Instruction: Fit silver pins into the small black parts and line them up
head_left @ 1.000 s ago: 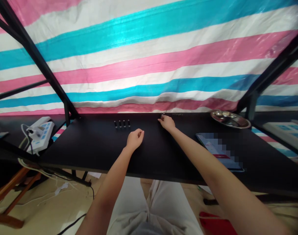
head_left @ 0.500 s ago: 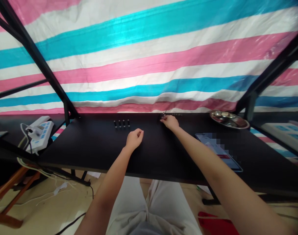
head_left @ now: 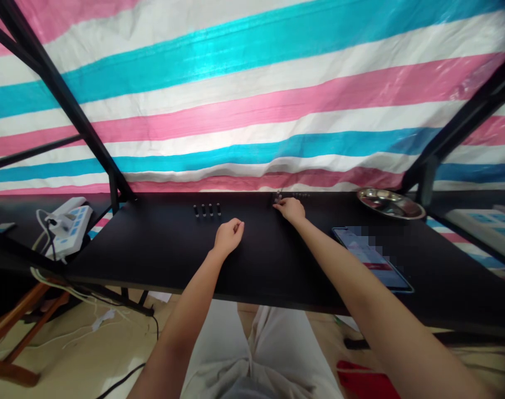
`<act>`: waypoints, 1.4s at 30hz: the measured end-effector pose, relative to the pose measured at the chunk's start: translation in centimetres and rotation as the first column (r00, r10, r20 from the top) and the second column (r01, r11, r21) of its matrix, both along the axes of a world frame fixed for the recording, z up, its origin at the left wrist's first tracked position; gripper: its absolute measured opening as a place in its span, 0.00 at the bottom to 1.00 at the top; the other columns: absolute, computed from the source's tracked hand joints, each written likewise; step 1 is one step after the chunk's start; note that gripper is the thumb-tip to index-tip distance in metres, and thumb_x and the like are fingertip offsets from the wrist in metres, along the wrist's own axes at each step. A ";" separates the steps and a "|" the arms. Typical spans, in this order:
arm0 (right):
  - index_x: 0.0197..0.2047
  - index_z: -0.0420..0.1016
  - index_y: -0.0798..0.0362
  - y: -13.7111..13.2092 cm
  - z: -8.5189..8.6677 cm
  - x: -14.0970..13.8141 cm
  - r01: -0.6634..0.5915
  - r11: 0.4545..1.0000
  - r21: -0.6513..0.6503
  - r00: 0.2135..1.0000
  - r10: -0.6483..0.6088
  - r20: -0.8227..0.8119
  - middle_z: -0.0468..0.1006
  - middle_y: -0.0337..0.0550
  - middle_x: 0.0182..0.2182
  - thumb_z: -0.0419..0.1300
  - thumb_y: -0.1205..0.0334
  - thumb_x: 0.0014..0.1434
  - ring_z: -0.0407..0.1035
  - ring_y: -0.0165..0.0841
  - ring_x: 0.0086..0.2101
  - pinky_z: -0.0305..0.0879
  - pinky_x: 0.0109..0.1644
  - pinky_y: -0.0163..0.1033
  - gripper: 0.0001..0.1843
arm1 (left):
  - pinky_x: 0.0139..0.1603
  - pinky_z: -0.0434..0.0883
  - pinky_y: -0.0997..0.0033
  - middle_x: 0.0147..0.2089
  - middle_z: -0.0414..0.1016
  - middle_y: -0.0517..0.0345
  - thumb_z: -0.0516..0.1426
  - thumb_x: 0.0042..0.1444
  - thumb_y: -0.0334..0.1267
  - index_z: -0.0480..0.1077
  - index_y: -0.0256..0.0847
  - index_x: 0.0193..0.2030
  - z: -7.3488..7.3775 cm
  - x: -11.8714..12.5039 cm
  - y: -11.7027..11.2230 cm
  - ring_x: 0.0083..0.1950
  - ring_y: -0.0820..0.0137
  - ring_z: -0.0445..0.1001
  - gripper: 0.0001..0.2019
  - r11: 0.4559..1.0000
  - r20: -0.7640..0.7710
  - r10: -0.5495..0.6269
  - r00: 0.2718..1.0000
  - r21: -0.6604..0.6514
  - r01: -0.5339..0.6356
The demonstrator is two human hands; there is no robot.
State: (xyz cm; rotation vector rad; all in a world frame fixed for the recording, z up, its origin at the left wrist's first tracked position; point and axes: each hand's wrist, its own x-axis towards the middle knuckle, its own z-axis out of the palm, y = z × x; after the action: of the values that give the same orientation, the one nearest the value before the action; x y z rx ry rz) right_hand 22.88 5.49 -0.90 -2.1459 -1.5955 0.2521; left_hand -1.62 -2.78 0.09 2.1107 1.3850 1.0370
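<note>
My left hand point(head_left: 228, 234) rests on the black table point(head_left: 161, 249) as a loose fist; whether anything is inside it is hidden. Just beyond it, several small dark pegs point(head_left: 206, 210) stand upright in a short row. My right hand point(head_left: 291, 209) reaches to the table's far edge, its fingertips pinched at the left end of a second row of small dark pieces point(head_left: 296, 195). What the fingertips pinch is too small to name.
A phone point(head_left: 372, 257) lies face up right of my right arm. A steel dish point(head_left: 390, 203) sits at the far right. A white power strip point(head_left: 67, 224) with cables lies at the left. Black frame posts point(head_left: 113, 191) rise at both sides against a striped tarp point(head_left: 252, 100).
My right hand has shifted a little to the right along the far row of small pieces. My left hand has stayed where it was.
</note>
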 end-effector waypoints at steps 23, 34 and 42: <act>0.37 0.72 0.54 -3.6 0.6 -10.4 -0.474 0.812 0.341 0.794 0.562 -0.233 0.74 0.39 0.27 0.58 0.60 0.51 0.65 0.28 0.28 0.62 0.36 0.35 0.10 | 0.15 0.49 0.78 0.13 0.53 0.70 0.50 0.49 0.40 0.62 0.38 0.27 1.1 -1.6 1.6 0.12 0.82 0.51 0.08 0.868 0.781 0.496 0.380 -0.453 -0.202; 0.40 0.72 0.52 -0.5 -0.5 -17.3 -0.434 0.879 0.200 0.880 0.461 -0.115 0.73 0.43 0.38 0.62 0.58 0.49 0.65 0.35 0.39 0.58 0.42 0.40 0.14 | 0.16 0.46 0.78 0.11 0.50 0.72 0.51 0.45 0.35 0.60 0.37 0.24 1.2 -1.9 2.1 0.11 0.82 0.49 0.05 0.845 0.844 0.533 0.060 -0.527 -0.095; 0.33 0.72 0.52 -0.6 0.2 -18.0 -0.395 0.906 0.153 0.906 0.412 -0.097 0.74 0.43 0.38 0.59 0.58 0.51 0.65 0.37 0.41 0.56 0.41 0.40 0.08 | 0.16 0.46 0.79 0.11 0.50 0.72 0.52 0.46 0.35 0.60 0.37 0.24 1.6 -2.1 2.0 0.11 0.83 0.49 0.05 0.849 0.848 0.526 0.072 -0.519 -0.099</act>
State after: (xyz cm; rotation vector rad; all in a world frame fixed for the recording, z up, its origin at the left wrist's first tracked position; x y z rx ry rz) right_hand 4.84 4.91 -0.71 -1.6496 -1.9131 0.3945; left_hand -3.77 -0.76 1.65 0.3783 1.0824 1.7248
